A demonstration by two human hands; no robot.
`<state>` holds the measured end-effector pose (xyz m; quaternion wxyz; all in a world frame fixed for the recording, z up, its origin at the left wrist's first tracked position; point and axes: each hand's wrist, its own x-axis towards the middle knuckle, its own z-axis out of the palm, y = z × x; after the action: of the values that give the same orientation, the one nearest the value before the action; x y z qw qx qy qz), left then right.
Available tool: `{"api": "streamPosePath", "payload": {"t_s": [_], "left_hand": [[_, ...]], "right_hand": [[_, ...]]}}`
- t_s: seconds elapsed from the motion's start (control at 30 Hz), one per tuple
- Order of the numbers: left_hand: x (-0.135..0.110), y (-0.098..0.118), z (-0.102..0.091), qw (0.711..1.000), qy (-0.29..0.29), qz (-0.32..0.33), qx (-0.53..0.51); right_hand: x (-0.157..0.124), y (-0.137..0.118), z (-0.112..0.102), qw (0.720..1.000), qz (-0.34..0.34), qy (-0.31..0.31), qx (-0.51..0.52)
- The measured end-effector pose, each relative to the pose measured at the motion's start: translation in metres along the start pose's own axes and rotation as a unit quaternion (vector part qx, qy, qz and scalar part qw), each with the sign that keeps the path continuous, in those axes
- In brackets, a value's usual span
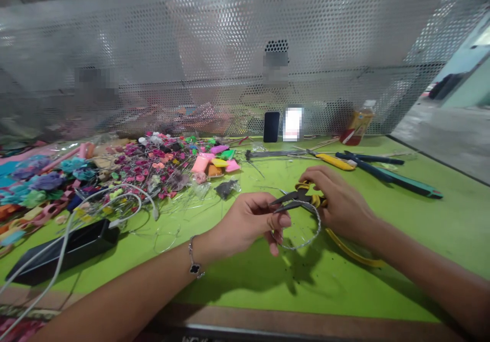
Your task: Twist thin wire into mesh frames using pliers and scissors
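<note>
My left hand [248,222] is closed in a pinch on a thin silver wire ring [306,240] just above the green table [421,240]. My right hand [339,201] grips yellow-handled pliers [296,199], whose dark jaws point left toward the left fingers and the ring. One long yellow handle curves out under my right wrist onto the table. A bracelet with a dark charm hangs on my left wrist.
A heap of small coloured flowers and beads [161,166] covers the table's left. A black box [61,252] with white cables lies front left. More pliers and cutters [367,166] lie behind my hands. A bottle [358,125] and a phone [271,126] lean against the perforated metal screen.
</note>
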<state>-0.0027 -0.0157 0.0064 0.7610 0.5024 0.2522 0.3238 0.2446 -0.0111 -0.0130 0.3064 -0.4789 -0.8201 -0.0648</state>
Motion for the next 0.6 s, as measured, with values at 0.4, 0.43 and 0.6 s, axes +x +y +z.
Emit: {"api": "streamPosePath", "payload": {"t_s": [0.4, 0.43, 0.6], "left_hand": [[-0.007, 0.000, 0.015, 0.963, 0.176, 0.137, 0.151], [-0.006, 0.001, 0.014, 0.968, 0.167, 0.129, 0.137], [-0.003, -0.003, 0.003, 1.000, 0.018, 0.017, 0.008]], "right_hand": [[-0.004, -0.018, -0.002, 0.996, 0.037, -0.003, -0.084], [-0.004, -0.018, -0.002, 0.996, 0.041, -0.011, -0.078], [0.000, -0.007, 0.003, 0.999, 0.017, -0.024, 0.033]]}}
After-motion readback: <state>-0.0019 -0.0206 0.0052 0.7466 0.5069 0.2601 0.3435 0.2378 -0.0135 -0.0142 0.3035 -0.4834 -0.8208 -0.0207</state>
